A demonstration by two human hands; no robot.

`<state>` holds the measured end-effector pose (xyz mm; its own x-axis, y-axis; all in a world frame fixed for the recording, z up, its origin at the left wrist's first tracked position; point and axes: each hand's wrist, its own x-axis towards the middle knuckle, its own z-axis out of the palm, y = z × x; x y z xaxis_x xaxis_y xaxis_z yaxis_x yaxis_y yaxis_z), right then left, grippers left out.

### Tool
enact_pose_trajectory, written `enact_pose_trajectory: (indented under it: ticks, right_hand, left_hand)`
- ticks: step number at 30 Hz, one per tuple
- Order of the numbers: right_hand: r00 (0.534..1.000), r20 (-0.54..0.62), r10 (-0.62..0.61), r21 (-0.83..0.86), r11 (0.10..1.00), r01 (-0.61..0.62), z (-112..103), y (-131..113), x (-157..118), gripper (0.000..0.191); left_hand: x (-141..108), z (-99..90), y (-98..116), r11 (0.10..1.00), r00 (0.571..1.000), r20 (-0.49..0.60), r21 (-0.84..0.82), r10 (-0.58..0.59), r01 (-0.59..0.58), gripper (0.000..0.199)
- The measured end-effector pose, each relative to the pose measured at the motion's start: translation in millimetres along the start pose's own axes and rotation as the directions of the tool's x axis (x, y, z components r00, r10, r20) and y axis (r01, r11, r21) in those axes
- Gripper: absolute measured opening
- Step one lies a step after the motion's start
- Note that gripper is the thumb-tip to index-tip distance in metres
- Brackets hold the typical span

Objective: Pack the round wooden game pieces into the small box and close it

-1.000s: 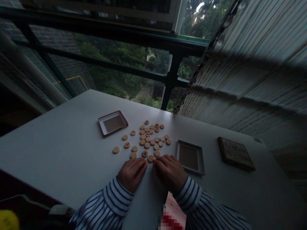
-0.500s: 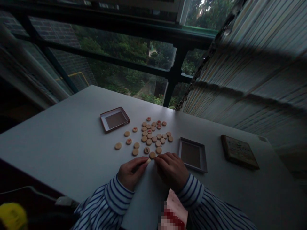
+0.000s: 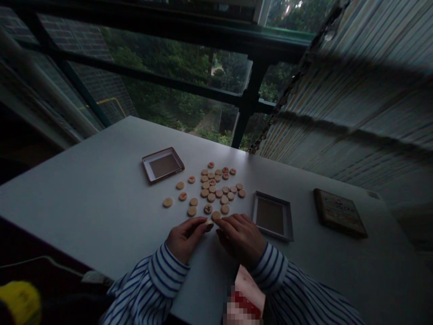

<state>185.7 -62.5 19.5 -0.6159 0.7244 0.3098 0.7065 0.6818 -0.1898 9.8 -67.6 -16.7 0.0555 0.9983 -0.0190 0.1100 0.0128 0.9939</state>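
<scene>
My left hand [image 3: 186, 237] pinches a round wooden Chinese chess piece [image 3: 209, 224] between thumb and fingertips, tilted on edge above the white table [image 3: 101, 194]. Close beside it, my right hand [image 3: 241, 237] has its index fingertip at another chess piece [image 3: 216, 216] lying flat; whether it presses on it I cannot tell. The right thumb sits lower, apart from the index finger. Beyond the hands several chess pieces lie scattered, many blank side up. One shows a black character [image 3: 208, 209], and others, such as this red-marked piece [image 3: 183, 196], show red ones.
A shallow box lid [image 3: 146, 170] lies at the back left. An open tray [image 3: 290, 221] is right of my right hand, and a dark, closed flat box [image 3: 340, 213] lies farther right. A window frame [image 3: 248, 97] and a pleated blind [image 3: 338, 104] border the table.
The piece in my left hand has turned so more of its face shows. My right thumb and index finger have parted, and the index finger has moved onto or beside the flat piece.
</scene>
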Motion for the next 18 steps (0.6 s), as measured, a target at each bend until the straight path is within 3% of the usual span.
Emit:
enact_pose_trajectory:
  ticks: [7, 18]
  right_hand:
    - [1.000, 0.002, -0.027, -0.019, 0.999, 0.027, -1.2, -2.0, 2.7, 0.024]
    - [0.999, 0.020, -0.047, 0.005, 0.999, 0.047, 0.4, -3.6, 3.2, 0.027]
  left_hand:
    - [-1.2, 2.5, -1.8, 0.993, 0.998, -0.017, -0.098, -0.066, 0.064, 0.030]
    - [-1.3, 0.4, -1.5, 0.999, 0.999, 0.044, 0.035, -0.007, 0.006, 0.026]
